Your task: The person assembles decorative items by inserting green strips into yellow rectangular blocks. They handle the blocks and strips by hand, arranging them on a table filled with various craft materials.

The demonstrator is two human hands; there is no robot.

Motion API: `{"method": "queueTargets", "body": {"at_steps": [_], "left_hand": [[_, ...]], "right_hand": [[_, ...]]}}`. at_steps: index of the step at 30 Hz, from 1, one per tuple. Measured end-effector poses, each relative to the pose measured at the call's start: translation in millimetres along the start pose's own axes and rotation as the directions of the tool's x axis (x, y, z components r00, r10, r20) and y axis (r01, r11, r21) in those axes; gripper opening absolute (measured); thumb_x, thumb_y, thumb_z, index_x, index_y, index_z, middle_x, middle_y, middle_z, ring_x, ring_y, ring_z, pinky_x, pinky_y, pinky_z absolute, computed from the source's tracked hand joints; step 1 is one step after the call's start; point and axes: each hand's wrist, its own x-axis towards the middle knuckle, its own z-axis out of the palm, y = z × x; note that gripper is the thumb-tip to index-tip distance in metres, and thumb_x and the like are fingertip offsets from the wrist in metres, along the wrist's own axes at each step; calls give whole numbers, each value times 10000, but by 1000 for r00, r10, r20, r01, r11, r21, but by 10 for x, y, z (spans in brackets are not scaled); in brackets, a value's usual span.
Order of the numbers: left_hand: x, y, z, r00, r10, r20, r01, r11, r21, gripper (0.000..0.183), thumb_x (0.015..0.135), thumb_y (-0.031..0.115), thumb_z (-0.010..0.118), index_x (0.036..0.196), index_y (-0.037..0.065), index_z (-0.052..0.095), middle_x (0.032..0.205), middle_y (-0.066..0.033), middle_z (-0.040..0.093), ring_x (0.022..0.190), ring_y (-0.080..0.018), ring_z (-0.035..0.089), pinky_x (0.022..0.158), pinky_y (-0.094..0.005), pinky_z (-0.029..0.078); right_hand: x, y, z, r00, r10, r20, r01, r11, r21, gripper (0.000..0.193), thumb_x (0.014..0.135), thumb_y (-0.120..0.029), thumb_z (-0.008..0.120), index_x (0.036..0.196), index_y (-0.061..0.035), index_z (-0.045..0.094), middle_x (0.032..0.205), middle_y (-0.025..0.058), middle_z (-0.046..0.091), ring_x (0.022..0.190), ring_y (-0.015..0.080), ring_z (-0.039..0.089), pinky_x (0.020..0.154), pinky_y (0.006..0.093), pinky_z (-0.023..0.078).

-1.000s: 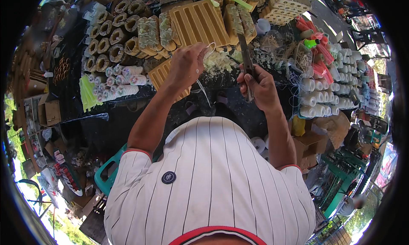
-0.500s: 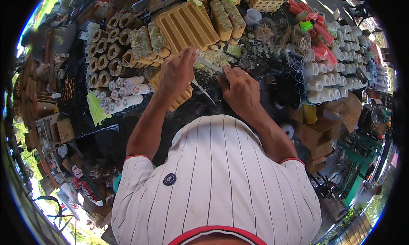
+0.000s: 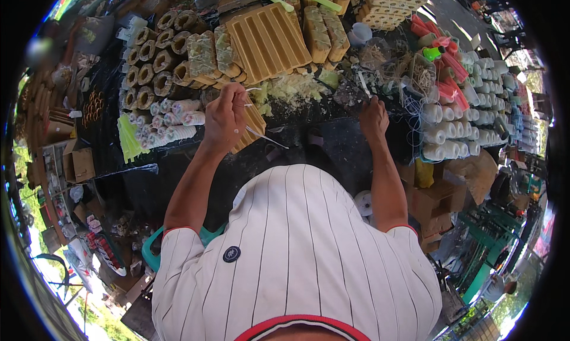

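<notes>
My left hand [image 3: 227, 116] is raised over the black table [image 3: 332, 148], its fingers closed on a few thin white strands [image 3: 267, 139] that stick out to the right. Just beneath it lies a small ridged yellow block [image 3: 254, 122]. My right hand [image 3: 374, 118] reaches forward to the table top beside a tangle of pale thread [image 3: 409, 103] and a thin grey tool [image 3: 363, 81]. Its fingers are hidden from me, so what they hold is unclear. A heap of pale shreds [image 3: 291, 89] lies between the two hands.
A large ridged yellow tray [image 3: 267, 41] and wrapped yellow bars [image 3: 205, 56] stand at the back. Brown hollow rolls [image 3: 151, 74], small white rolls [image 3: 169, 118] and green sticks [image 3: 127, 136] are left. White thread spools [image 3: 457, 130] and cardboard boxes [image 3: 439, 204] are right.
My right hand, which held a dark tool beside my left hand, has swung right and down to the table. My left hand has dropped slightly with the strands.
</notes>
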Motion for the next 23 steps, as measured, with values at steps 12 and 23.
{"method": "queueTargets", "body": {"at_steps": [12,23], "left_hand": [[-182,38,-115,961,-277,-1,267,929,-257,97,1094,117,620,1098,28,582,845,-93,649,691,-157,611,646,-323,512],[-242,-1297,-700,897,-429,-111,429,903,-21,105,1060,71,612,1157,55,574,929,-160,759,828,-289,783,725,-395,588]], "right_hand": [[-681,-1733,-688,810,-583,55,226,397,890,547,1006,-297,760,1420,40,640,1339,215,718,1270,375,664,1092,450,505],[-992,-2046,-305,638,-606,475,14,626,780,84,997,-49,678,992,-53,762,773,41,719,681,177,604,712,286,504]]}}
